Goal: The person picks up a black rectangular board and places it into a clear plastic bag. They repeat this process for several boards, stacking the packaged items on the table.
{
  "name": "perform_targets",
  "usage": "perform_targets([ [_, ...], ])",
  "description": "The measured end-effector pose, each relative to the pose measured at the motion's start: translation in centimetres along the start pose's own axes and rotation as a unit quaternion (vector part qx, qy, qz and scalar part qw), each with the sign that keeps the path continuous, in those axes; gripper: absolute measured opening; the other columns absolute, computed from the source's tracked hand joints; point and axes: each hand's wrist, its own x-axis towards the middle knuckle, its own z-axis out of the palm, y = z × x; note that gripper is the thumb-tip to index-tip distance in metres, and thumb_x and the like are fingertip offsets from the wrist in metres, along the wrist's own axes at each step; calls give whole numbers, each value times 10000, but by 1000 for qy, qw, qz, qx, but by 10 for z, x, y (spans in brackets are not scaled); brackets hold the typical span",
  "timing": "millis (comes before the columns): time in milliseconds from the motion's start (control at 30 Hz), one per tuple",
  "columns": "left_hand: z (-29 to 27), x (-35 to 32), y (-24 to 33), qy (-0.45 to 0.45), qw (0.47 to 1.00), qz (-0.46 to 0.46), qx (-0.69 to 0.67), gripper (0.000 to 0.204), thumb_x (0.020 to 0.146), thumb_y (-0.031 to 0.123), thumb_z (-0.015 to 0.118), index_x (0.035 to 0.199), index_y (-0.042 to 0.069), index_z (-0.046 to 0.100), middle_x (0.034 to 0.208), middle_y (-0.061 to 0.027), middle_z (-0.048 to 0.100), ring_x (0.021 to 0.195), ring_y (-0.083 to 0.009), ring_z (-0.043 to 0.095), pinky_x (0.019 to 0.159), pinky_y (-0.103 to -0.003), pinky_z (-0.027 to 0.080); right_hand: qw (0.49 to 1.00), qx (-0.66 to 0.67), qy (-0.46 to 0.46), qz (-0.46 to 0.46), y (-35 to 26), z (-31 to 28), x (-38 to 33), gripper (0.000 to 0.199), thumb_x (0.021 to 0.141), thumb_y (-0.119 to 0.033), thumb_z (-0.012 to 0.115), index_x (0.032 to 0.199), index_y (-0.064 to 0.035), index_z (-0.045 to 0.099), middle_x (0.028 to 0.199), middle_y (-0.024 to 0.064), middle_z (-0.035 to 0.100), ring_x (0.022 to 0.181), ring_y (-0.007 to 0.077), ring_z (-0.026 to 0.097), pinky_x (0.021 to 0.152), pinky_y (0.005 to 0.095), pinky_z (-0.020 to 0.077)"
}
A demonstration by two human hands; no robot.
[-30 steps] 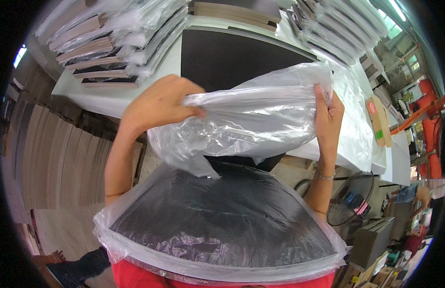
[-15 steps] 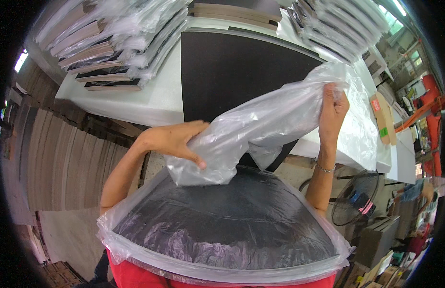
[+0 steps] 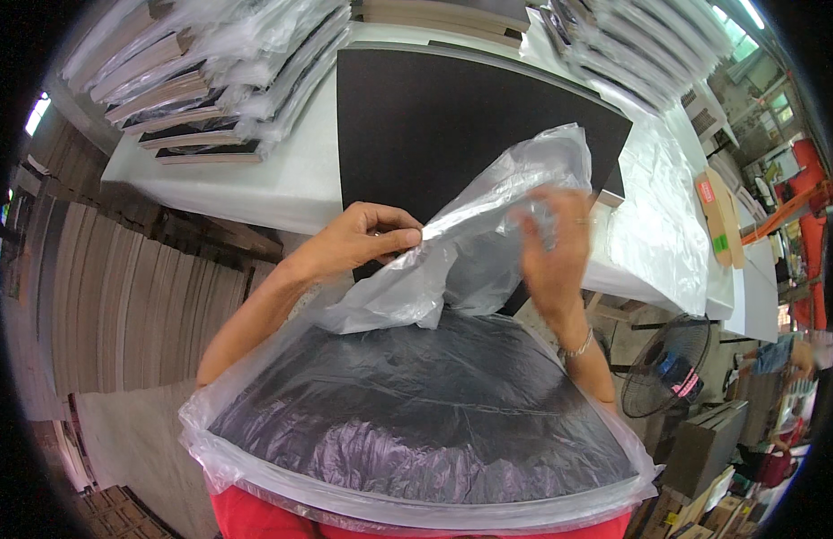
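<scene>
A black board wrapped in a clear plastic bag [image 3: 407,404] leans against my front, with its curved, film-covered edge toward me. The bag's loose upper end [image 3: 524,171] rises past the board, crumpled and twisted. My left hand [image 3: 367,238] is closed, pinching a fold of that plastic between thumb and fingertips. Beside the loose end is my right hand [image 3: 560,256], blurred by motion, its thumb and fingers apart near the film. Behind both hands, a large bare black board [image 3: 434,126] lies on the white-covered table.
Bagged boards are piled at the table's far left [image 3: 210,99] and far right [image 3: 632,54]. Many brown boards [image 3: 138,305] stand on edge at left. A fan [image 3: 673,368] stands at right, near a cardboard piece [image 3: 720,220] on the table.
My right hand has let go of the bag's far end and moved left and nearer. My left hand went from resting flat on the film to pinching it. The loose end now stands more upright.
</scene>
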Motion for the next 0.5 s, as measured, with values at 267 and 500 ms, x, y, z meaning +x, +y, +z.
perform_targets([
  [267, 31, 10, -29, -17, 987, -22, -160, 330, 788, 295, 727, 963, 45, 601, 798, 5, 586, 711, -56, 535, 613, -198, 438, 788, 504, -204, 290, -42, 33, -41, 407, 768, -184, 735, 1044, 6, 503, 974, 111, 560, 896, 182, 572, 763, 294, 481],
  [500, 29, 8, -43, -7, 988, -60, -142, 352, 810, 296, 703, 1020, 35, 597, 853, -12, 591, 764, -57, 534, 634, -196, 439, 803, 449, -217, 326, -42, 28, -39, 235, 812, -130, 682, 976, 13, 595, 873, 83, 630, 818, 147, 608, 745, 263, 485],
])
